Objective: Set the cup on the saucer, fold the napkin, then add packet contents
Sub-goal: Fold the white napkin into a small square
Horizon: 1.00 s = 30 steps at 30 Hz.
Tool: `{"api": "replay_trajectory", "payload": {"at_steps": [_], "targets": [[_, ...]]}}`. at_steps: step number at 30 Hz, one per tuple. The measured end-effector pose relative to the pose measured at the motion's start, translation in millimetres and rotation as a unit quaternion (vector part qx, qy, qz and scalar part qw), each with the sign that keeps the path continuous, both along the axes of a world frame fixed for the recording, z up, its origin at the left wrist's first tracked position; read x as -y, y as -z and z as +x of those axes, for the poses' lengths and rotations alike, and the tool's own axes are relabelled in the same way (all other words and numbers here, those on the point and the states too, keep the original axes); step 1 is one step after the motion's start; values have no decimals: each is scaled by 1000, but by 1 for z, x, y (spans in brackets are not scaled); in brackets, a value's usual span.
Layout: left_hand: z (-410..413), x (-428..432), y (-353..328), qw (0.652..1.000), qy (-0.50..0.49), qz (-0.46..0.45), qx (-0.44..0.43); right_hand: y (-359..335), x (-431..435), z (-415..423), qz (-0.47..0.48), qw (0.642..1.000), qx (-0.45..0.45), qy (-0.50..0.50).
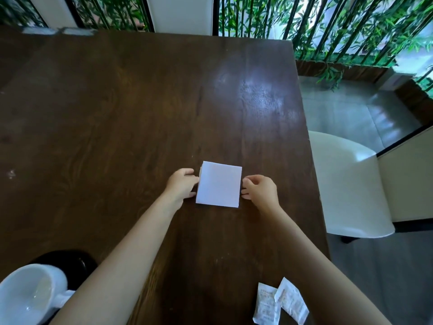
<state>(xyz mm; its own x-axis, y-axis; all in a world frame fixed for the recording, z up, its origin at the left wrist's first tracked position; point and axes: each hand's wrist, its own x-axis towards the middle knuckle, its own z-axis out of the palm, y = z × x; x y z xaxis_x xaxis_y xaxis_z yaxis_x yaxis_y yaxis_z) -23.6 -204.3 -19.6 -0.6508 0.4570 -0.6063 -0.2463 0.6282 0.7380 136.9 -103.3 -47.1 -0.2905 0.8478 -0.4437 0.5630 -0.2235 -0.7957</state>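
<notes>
A white square napkin [219, 184] lies flat on the dark wooden table [131, 109]. My left hand [181, 185] touches its left edge with the fingertips, and my right hand [260, 190] pinches at its right edge. A white cup [28, 294] stands on a black saucer [68, 259] at the near left, handle toward me. Two white packets [278, 303] lie at the near right, partly under my right forearm.
The table's right edge runs close beside my right arm. A white chair [346, 181] stands past that edge. Bamboo plants [328, 26] and window frames line the far side.
</notes>
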Motion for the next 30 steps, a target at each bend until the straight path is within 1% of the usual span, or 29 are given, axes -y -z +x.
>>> {"api": "replay_trajectory", "payload": {"at_steps": [2,5,12,16,18,20,21,24,26,28,30], "targets": [[2,-1,1,1000,18,2,13,0,3,-5,-5,1000,-1,-7],[2,-4,3,1000,27,-9,12,-2,6,-10,35,998,30,-30],[8,-4,9,999,37,17,-29,-2,13,-15,103,990,71,-65],[14,1,13,996,-10,49,-73,-3,14,-12,101,991,44,-81],[15,8,14,994,-20,78,-67,-5,14,-11,83,993,32,-81],[15,15,13,994,-28,105,-23,-8,13,-10,65,992,25,-100],[15,19,12,993,-33,113,4,-10,12,-9,45,993,7,-111],[13,33,10,984,-48,149,81,-18,12,-4,-72,985,-86,-131],[13,44,7,973,-61,180,128,-23,14,0,-131,973,-117,-147],[16,55,2,964,-72,204,155,-28,17,4,-177,962,-137,-157],[21,68,-2,958,-81,220,163,-32,24,7,-214,951,-174,-140]]}}
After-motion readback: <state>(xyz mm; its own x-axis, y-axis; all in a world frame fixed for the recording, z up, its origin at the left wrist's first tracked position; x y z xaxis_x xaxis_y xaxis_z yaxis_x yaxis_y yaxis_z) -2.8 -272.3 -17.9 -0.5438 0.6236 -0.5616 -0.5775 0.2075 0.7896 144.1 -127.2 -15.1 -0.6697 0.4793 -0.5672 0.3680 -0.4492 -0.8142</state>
